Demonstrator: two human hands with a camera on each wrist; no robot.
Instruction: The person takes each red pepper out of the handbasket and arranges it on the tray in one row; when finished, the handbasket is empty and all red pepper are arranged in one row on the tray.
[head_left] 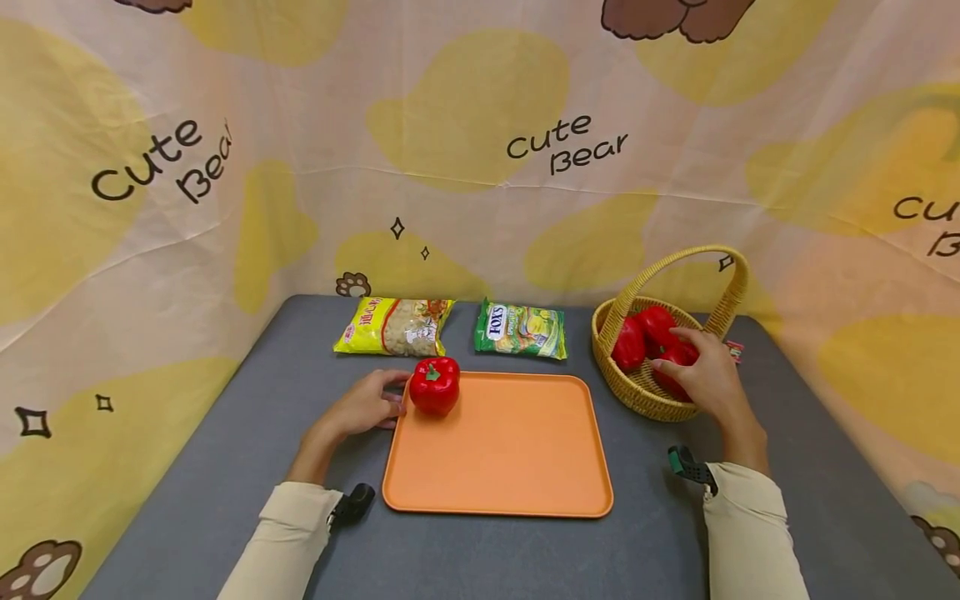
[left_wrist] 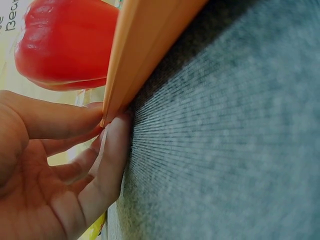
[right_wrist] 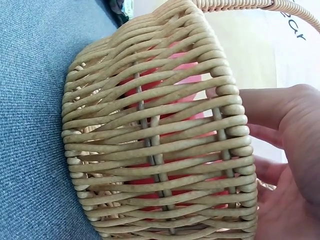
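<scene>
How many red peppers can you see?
4: one red pepper on the orange tray, three more peppers in the basket, one partly behind the right hand. Others may be hidden below.

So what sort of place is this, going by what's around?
Probably a staged tabletop corner, not a working kitchen: a printed Cute Bear cloth hangs around a grey table bearing an orange tray and a wicker basket of red peppers.

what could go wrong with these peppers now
The left hand pinches the tray beside a pepper; lifting there could roll it.

The right hand holds another pepper in the basket, close to two more; pulling it out might nudge those or tip the basket.
</scene>
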